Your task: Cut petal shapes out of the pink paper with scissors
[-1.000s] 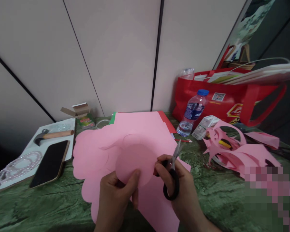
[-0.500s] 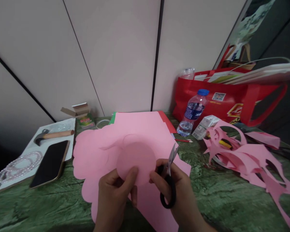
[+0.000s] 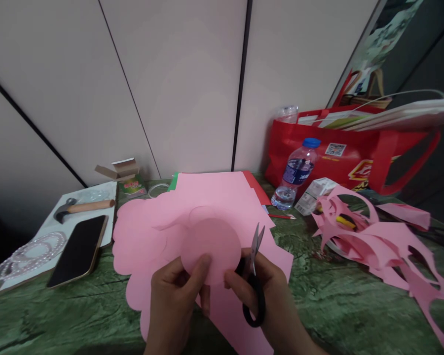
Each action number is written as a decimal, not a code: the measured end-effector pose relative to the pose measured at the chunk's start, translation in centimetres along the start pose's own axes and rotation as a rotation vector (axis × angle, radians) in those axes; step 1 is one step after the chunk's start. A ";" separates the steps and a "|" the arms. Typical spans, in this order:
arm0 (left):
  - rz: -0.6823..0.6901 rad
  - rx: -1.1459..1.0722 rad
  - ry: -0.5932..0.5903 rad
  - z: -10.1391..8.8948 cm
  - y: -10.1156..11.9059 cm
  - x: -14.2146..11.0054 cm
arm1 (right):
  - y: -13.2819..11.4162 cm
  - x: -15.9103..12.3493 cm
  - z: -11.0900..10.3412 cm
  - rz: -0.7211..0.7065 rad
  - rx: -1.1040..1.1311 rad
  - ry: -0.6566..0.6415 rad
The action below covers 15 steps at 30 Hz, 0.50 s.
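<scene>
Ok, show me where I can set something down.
Green tabletop is bare front right, between the right hand and pink scraps, and front left, between the phone and pink sheets. Crowded: centre, under those sheets; back right, around the bottle.

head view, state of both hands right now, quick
Left hand: closed, pinching a round pink paper disc.
Right hand: closed, holding metal scissors with black handles; whether it also grips the disc cannot be told.

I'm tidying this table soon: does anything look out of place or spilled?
The hammer at left seems odd beside paper-cutting work. Pink scraps at right lie in a tangled heap, unlike the neat paper disc in the left hand. I see no spill.
</scene>
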<state>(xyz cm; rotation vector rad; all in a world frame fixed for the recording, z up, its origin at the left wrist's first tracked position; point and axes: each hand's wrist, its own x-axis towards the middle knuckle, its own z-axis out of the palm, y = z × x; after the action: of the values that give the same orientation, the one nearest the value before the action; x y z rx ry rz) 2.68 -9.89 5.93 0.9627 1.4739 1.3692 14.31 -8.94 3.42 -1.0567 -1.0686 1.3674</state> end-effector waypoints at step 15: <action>0.026 0.053 0.010 -0.1 -0.3 0.1 | -0.8 1.0 -0.3 -0.121 0.013 0.188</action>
<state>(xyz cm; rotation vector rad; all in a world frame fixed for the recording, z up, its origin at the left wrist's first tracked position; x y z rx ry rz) 2.54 -9.85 5.58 1.0134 1.5170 1.3617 14.75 -7.94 4.14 -1.0710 -0.9668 1.1533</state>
